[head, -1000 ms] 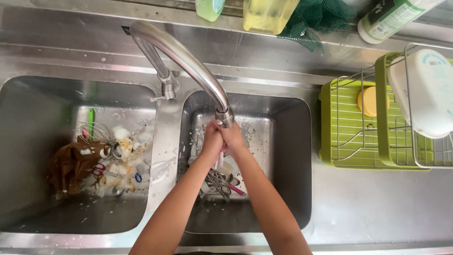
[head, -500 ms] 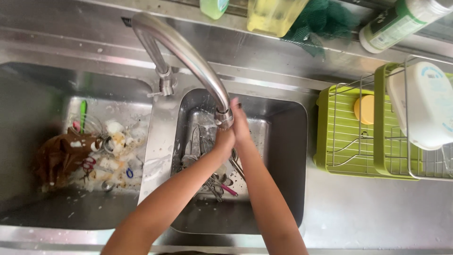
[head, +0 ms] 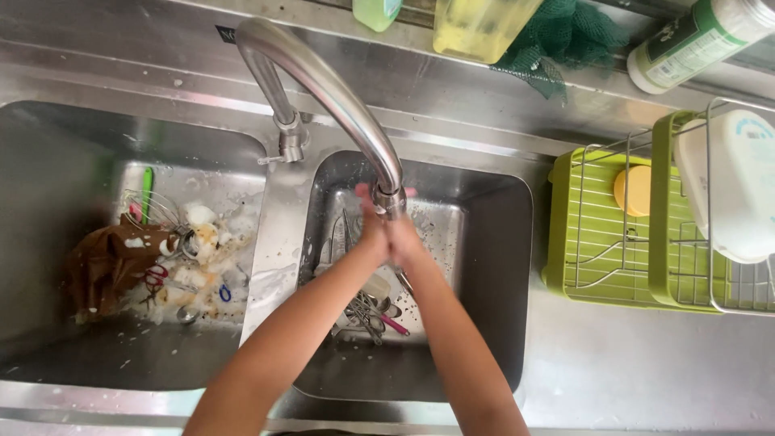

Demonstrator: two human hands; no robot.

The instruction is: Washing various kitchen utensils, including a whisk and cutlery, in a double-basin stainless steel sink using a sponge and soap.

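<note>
My left hand (head: 374, 230) and my right hand (head: 406, 240) are pressed together, palm against palm, right under the spout of the curved steel tap (head: 343, 97). They are blurred with motion and hold nothing that I can see. Both are over the right sink basin (head: 492, 266). Below them in that basin lie several metal utensils (head: 363, 311), one with a pink handle.
The left basin (head: 48, 202) holds a brown cloth (head: 109, 262), foam, a whisk and small items. A green rack with a wire grid (head: 613, 242), a yellow disc (head: 632, 190) and a white container (head: 731, 182) stands at right. Bottles and a green net line the back ledge.
My hands stay under the spout and rub against each other; my right fingers, raised beside the spout half a second ago, are now down against the left hand. The view shifted slightly.
</note>
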